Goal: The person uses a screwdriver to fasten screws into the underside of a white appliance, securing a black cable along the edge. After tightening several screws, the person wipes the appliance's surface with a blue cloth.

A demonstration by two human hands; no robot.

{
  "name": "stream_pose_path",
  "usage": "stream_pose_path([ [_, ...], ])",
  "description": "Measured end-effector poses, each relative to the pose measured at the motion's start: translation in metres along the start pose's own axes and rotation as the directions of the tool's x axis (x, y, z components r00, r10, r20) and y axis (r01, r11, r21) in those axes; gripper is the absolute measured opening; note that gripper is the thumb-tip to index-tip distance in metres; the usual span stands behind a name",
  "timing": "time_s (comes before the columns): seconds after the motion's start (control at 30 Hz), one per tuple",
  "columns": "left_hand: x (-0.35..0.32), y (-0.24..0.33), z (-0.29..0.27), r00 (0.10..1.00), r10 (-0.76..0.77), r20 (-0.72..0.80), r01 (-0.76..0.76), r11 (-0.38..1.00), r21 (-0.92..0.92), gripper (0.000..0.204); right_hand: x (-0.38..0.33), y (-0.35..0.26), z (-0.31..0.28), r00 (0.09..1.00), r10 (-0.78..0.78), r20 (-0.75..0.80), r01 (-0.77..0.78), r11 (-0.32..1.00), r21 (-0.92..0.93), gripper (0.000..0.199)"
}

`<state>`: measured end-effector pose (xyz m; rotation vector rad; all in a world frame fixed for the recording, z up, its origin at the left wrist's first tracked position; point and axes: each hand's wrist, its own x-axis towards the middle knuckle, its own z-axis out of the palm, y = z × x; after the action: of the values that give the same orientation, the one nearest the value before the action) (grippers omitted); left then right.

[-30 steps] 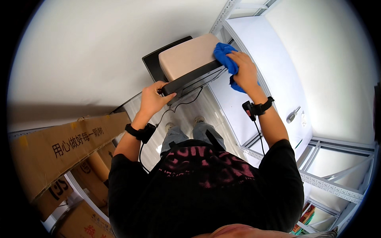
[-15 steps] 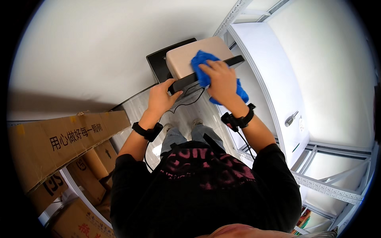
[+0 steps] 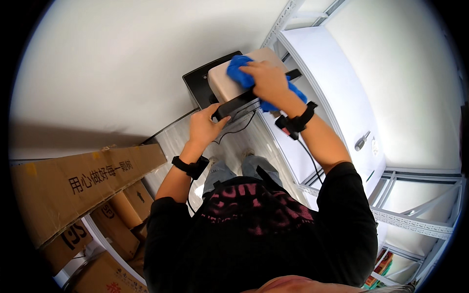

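A beige block (image 3: 221,82) with rounded corners stands in front of me near the wall. Along its near side runs a long black edge (image 3: 238,102), and a thin black cable hangs below. My left hand (image 3: 207,124) grips the left end of that edge, thumb on the near side. My right hand (image 3: 271,84) presses a bunched blue cloth (image 3: 238,73) against the block's top. More of the cloth hangs out beneath this hand, by the wrist. The fingertips of my right hand are partly blurred.
Behind the block sits a black box-shaped thing (image 3: 196,81). White metal shelving (image 3: 325,88) rises on the right, with a grey-handled screwdriver (image 3: 362,141) on one shelf. Cardboard boxes (image 3: 88,188) fill the left side. My feet are on a pale floor (image 3: 234,139).
My right hand has slid the cloth a little left across the beige top, and the cloth is more bunched. My left hand keeps its grip on the black edge. The whole view has shifted slightly.
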<state>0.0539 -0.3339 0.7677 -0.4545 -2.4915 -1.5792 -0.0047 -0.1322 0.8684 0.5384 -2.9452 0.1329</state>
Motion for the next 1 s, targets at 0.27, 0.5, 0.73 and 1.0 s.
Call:
stream_pose_path([
  [0.27, 0.004, 0.001, -0.002, 0.999, 0.026, 0.020, -0.027, 0.999, 0.040, 0.035, 0.017, 0.095, 0.006, 0.942, 0.337, -0.008, -0.333, 0.928, -0.167, 0.050],
  [0.5, 0.011, -0.003, -0.003, 0.996, 0.083, -0.021, -0.082, 0.994, 0.071, 0.037, 0.019, -0.030, 0.015, 0.999, -0.023, -0.039, 0.021, 0.999, -0.050, 0.053],
  [0.73, 0.011, -0.003, -0.008, 0.999, 0.023, 0.046, -0.028, 0.994, 0.105, 0.037, 0.013, -0.060, 0.014, 0.990, -0.130, 0.046, 0.128, 0.990, 0.056, 0.053],
  [1.0, 0.011, 0.001, -0.003, 0.999, -0.026, 0.046, 0.024, 0.999, 0.039, 0.035, 0.029, 0.093, 0.017, 0.977, 0.213, -0.014, -0.214, 0.974, -0.074, 0.051],
])
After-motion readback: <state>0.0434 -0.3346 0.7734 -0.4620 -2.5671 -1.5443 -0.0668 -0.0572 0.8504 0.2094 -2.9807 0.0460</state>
